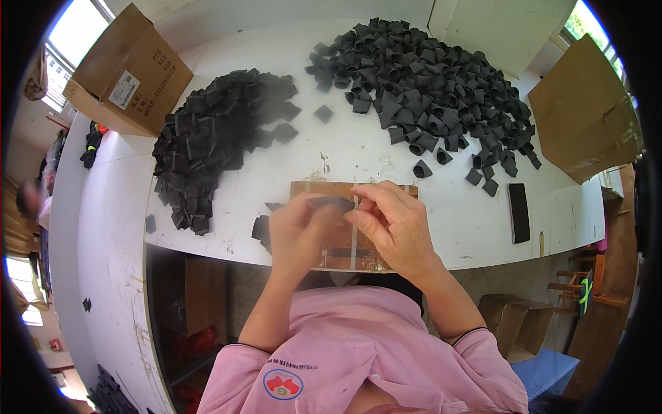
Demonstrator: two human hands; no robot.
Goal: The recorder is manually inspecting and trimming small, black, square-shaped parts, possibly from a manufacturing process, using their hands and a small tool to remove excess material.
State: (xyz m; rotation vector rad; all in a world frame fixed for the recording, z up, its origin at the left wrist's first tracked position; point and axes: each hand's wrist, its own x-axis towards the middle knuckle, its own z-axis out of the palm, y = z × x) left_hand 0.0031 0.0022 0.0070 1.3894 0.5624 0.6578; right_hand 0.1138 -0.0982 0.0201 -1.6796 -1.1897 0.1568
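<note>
Small dark grey piece (336,201) sitting between left hand (298,224) and right hand (394,224), each pinching an end

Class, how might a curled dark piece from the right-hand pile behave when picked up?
Probably light: the curled dark piece looks thin and hollow. Perhaps springy, as its loop stands open. Its corner may limit rolling.

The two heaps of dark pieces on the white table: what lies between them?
One loose, dark grey, diamond-shaped piece lies there, on the white table, in the head view.
</note>
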